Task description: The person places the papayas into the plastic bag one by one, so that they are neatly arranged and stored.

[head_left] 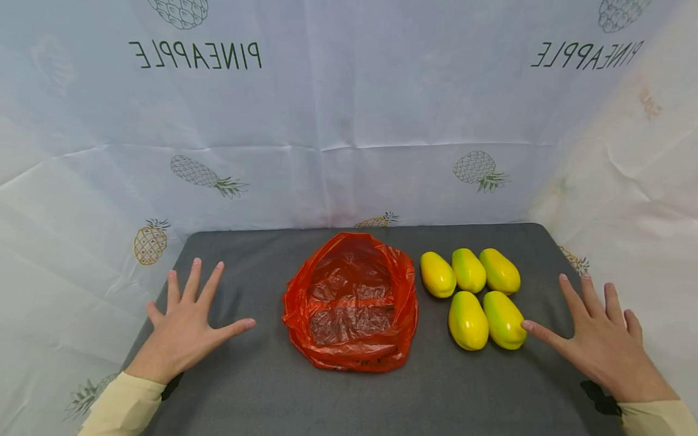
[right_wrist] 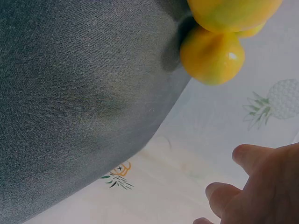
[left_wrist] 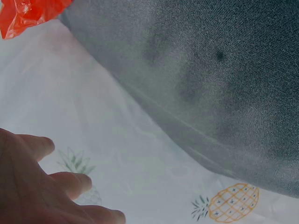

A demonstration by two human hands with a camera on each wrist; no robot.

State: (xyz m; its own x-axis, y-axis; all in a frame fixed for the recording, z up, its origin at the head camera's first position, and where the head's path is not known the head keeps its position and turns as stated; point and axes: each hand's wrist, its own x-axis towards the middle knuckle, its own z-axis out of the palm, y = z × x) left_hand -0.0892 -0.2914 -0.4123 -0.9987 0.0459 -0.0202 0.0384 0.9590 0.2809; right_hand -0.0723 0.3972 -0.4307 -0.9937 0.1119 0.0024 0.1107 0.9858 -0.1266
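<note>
A red plastic bag sits with its mouth spread wide in the middle of the grey table. Right of it lie several yellow papaya-like fruits, glossy with greenish tints, in two rows. My left hand is spread over the table's left side, holding nothing, with its thumb pointing toward the bag. On the right side my right hand is spread too, its thumb tip right at the nearest front fruit. In the left wrist view a corner of the bag shows; the right wrist view shows some of the fruits.
The grey table has rounded far corners. Behind it hangs a pale cloth printed with pineapples and mirrored lettering, which also runs down both sides. A dark strap piece sits under the right wrist.
</note>
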